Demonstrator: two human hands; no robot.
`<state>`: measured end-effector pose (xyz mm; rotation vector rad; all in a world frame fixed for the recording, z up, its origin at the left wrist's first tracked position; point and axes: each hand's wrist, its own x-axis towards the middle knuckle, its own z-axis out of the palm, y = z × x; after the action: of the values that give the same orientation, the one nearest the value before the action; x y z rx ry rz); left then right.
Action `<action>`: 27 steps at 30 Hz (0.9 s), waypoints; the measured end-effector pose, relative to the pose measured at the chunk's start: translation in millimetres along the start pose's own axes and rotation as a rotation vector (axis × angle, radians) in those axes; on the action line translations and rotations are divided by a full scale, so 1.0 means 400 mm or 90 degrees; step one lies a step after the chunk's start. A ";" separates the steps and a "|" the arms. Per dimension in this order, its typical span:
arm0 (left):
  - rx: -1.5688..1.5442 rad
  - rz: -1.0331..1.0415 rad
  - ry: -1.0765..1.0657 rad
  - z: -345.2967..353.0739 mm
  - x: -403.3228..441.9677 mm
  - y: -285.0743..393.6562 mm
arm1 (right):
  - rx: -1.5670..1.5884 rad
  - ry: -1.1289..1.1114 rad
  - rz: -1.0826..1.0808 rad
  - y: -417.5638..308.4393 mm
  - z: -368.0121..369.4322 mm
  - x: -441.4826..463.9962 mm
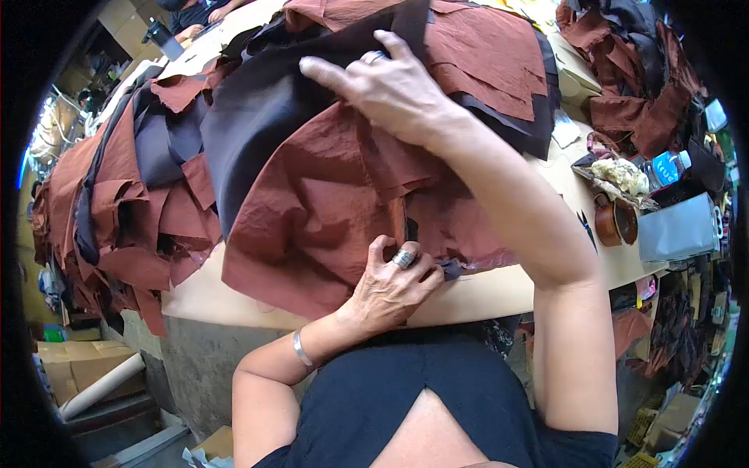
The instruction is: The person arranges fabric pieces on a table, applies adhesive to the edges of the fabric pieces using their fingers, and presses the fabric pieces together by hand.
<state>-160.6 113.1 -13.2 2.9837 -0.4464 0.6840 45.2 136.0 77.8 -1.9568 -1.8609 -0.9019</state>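
Observation:
My left hand [394, 277], with a large ring and a silver bracelet at the wrist, is at the near edge of the table. Its curled fingers close on the rust-brown fabric piece [304, 210]; the exact pinch is partly hidden. Farther up, my right hand [390, 86] is spread over the dark fabric [265, 109], thumb and fingers apart, holding nothing. The dark cloth looks raised and slightly blurred. Under my right forearm lie more rust-brown pieces, and a stack of them [491, 62] sits just beyond.
Heaped rust and dark fabric [125, 195] hangs over the table's left side; another pile [632, 70] is at the back right. Along the right edge are a water bottle [667, 168], a brown mug [615, 220] and a metal box [679, 230]. Another person [195, 14] sits across the table.

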 end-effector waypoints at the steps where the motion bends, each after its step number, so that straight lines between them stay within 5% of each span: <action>1: -0.011 0.007 -0.030 -0.008 -0.004 -0.011 | 0.023 0.019 0.008 0.014 -0.028 0.000; 6: -0.090 0.038 -0.059 -0.113 0.008 -0.138 | 0.302 0.250 0.239 0.126 -0.239 -0.067; 9: 0.181 -0.027 -0.098 -0.248 0.025 -0.256 | 0.332 0.310 0.369 0.137 -0.341 -0.130; 13: 0.404 -0.040 -0.074 -0.383 0.066 -0.354 | 0.590 0.324 0.471 0.173 -0.308 -0.294; 17: 0.322 -0.028 -0.199 -0.364 0.079 -0.396 | 0.775 0.188 0.597 0.065 -0.199 -0.420; 20: 0.232 -0.070 -0.271 -0.308 0.063 -0.369 | 0.526 0.134 0.637 0.048 -0.151 -0.508; 23: 0.183 -0.114 -0.255 -0.298 0.045 -0.340 | 0.323 0.202 0.554 0.014 -0.202 -0.497; 27: 0.161 -0.143 -0.247 -0.304 0.034 -0.327 | 0.409 0.149 0.316 -0.085 -0.200 -0.424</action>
<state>-162.1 248.2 104.7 3.3400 -0.0326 0.1473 -1.0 -41.6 27.1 -1.6830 -1.2285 -0.3059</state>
